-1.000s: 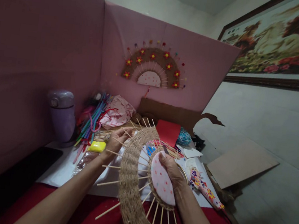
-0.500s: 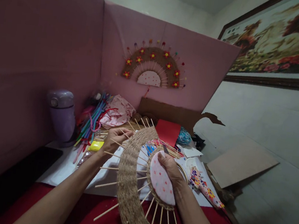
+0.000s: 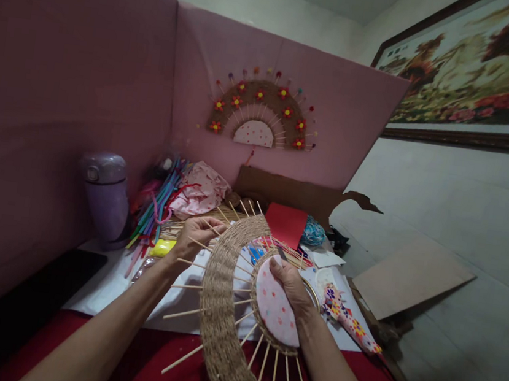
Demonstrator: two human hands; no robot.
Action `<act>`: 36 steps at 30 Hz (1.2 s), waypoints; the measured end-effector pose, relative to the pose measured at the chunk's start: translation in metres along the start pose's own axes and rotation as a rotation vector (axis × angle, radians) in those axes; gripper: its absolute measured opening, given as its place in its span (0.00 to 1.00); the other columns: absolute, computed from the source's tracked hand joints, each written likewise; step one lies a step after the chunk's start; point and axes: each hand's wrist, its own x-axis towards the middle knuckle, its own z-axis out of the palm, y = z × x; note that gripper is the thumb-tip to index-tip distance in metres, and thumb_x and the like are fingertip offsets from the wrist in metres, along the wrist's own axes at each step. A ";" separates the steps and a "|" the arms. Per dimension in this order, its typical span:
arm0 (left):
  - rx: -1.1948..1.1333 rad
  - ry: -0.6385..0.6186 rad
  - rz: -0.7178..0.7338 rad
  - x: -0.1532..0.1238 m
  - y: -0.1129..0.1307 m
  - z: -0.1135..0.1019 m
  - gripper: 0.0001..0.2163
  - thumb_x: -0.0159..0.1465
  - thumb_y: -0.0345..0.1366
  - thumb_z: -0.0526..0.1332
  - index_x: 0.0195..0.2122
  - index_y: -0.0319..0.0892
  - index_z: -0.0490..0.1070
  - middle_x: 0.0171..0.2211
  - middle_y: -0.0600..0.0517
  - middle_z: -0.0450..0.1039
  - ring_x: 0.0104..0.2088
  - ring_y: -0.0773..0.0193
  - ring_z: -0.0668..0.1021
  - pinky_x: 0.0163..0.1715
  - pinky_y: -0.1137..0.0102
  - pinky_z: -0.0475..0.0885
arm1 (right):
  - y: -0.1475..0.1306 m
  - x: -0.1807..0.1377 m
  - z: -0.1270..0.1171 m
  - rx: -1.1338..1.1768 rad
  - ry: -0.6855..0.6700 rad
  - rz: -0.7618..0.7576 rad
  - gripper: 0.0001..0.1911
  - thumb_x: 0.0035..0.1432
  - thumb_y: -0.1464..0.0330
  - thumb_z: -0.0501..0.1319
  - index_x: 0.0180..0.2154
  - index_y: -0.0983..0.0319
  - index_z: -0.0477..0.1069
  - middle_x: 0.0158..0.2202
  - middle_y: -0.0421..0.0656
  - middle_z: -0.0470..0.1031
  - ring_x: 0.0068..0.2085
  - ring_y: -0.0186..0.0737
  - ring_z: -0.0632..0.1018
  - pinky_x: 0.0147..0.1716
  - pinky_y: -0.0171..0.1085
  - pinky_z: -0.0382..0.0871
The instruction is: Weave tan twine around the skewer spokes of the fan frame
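I hold a half-made woven fan [image 3: 221, 310] upright over the table: a wide arc of jute rope on thin wooden sticks, with a pink dotted fabric half-disc [image 3: 273, 307] at its centre. My right hand [image 3: 291, 288] grips the fabric half-disc from the right, fingers curled over its upper edge. My left hand [image 3: 197, 236] is at the outer left rim of the rope arc, fingers bent among the stick ends; whether it pinches rope or a stick is too small to tell.
A finished fan with red flowers [image 3: 259, 114] hangs on the pink board. Behind the work lie a purple flask [image 3: 106, 197], coloured pipe cleaners [image 3: 157, 203], pink cloth [image 3: 201, 193], yellow packet [image 3: 161, 247], red paper [image 3: 285, 225], a blue ball [image 3: 313, 232] and loose cardboard [image 3: 411, 274].
My left hand has shifted slightly up and right along the rim of the rope arc. The fan and my right hand have barely moved.
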 end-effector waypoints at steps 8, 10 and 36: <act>0.008 0.010 -0.016 0.001 -0.004 -0.002 0.11 0.42 0.38 0.70 0.24 0.37 0.76 0.14 0.56 0.67 0.15 0.75 0.61 0.15 0.76 0.51 | 0.004 0.004 -0.006 0.013 -0.013 0.016 0.22 0.39 0.53 0.68 0.25 0.63 0.65 0.18 0.36 0.68 0.18 0.30 0.67 0.19 0.31 0.60; 0.020 0.011 -0.018 0.001 -0.005 -0.004 0.11 0.43 0.39 0.70 0.25 0.37 0.76 0.15 0.56 0.67 0.15 0.75 0.60 0.15 0.76 0.51 | 0.003 0.004 -0.006 0.015 -0.007 0.024 0.22 0.38 0.53 0.69 0.25 0.63 0.66 0.18 0.36 0.69 0.19 0.32 0.68 0.20 0.31 0.60; -0.276 -0.127 -0.206 0.004 0.004 -0.022 0.18 0.52 0.48 0.60 0.25 0.35 0.74 0.15 0.60 0.45 0.15 0.75 0.50 0.14 0.76 0.42 | 0.002 0.008 -0.008 0.090 0.087 0.011 0.20 0.37 0.56 0.70 0.22 0.62 0.65 0.16 0.36 0.68 0.17 0.31 0.67 0.19 0.32 0.60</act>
